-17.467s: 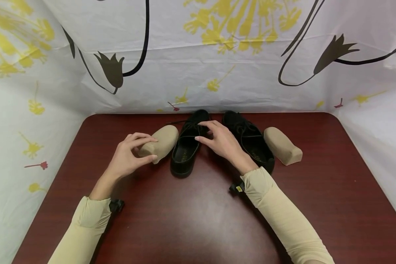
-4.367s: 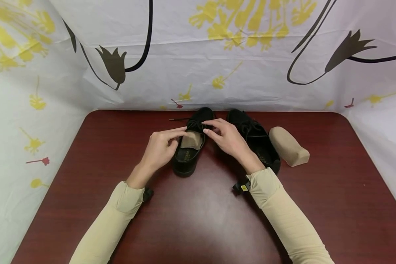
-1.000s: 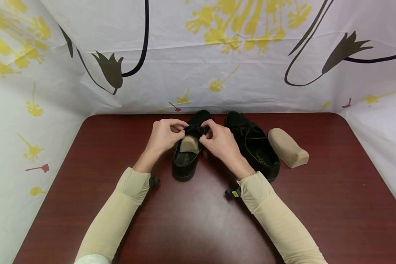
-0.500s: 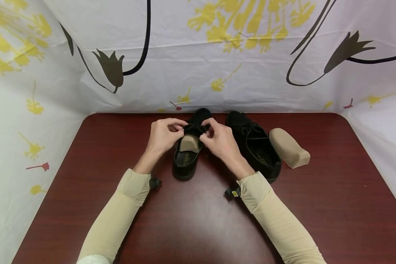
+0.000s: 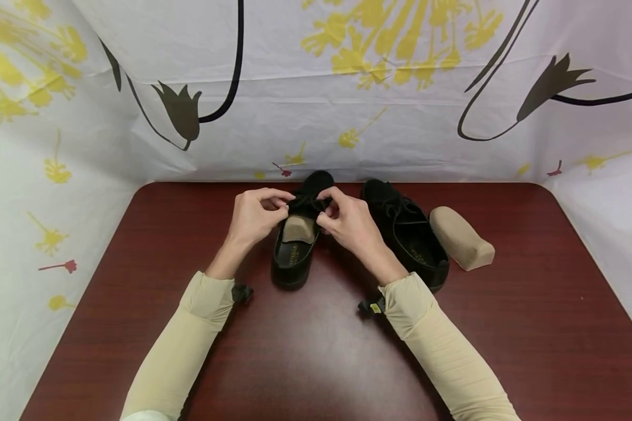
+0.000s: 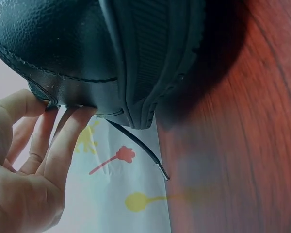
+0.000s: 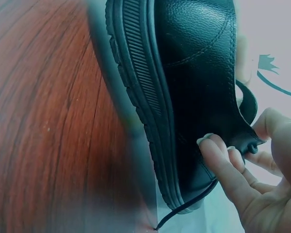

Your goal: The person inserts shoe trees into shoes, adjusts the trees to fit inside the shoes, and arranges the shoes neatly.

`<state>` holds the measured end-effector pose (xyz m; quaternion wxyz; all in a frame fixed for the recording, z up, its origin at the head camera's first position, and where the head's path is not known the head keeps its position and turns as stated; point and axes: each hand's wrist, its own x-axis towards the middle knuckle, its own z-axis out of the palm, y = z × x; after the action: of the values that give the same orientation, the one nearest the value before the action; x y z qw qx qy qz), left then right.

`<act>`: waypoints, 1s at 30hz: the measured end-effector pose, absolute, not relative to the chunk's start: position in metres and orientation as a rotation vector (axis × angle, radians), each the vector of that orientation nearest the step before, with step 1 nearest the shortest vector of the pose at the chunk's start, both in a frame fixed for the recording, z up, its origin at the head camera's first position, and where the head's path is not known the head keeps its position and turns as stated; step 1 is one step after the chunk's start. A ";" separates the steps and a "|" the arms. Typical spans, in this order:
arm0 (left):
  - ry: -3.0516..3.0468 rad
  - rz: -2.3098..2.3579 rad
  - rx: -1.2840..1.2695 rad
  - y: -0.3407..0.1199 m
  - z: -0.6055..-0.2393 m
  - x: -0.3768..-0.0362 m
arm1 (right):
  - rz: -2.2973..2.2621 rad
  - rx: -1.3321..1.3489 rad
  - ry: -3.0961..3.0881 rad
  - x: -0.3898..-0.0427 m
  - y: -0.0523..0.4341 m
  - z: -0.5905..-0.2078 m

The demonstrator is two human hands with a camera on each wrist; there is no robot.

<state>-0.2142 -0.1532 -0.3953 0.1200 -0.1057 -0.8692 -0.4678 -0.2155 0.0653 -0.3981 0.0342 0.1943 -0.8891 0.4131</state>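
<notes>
A black lace-up shoe point(image 5: 291, 273), heel toward me, stands at the back middle of the table. Inside its opening sits a tan shoe filler point(image 5: 298, 228), its front part hidden under the upper. My left hand point(image 5: 250, 219) pinches the left edge of the lacing flap. From the other side, my right hand point(image 5: 353, 225) pinches the right flap. In the left wrist view, thumb and fingers close on the edge of the shoe's upper point(image 6: 82, 43). The right wrist view has my fingers at the eyelet flap of the shoe point(image 7: 196, 51), with a loose lace point(image 7: 189, 204) hanging below.
Right of my right hand is the matching black shoe point(image 5: 439, 272), its opening showing the insole. A second tan filler point(image 5: 460, 237) lies beside it. The dark red table point(image 5: 316, 362) meets a printed white cloth point(image 5: 274, 134) behind the shoes.
Earlier the left filler lay on the table; now it is inside the left shoe. Both hands have come to the lacing flaps. Over the last second the shoe has shifted slightly left.
</notes>
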 end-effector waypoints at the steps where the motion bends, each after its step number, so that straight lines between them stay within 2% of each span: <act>1: -2.540 -1.365 -0.307 -0.154 -0.395 -0.214 | 1.273 0.607 -2.733 -0.216 0.065 -0.397; 30: -2.554 -1.494 -0.268 -0.203 -0.381 -0.202 | 1.516 0.778 -2.645 -0.216 0.028 -0.389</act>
<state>-0.2017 -0.2026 -0.3810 0.0851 -0.0900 -0.8566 -0.5009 -0.2163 0.0279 -0.3894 -0.0022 0.2473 -0.8407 0.4818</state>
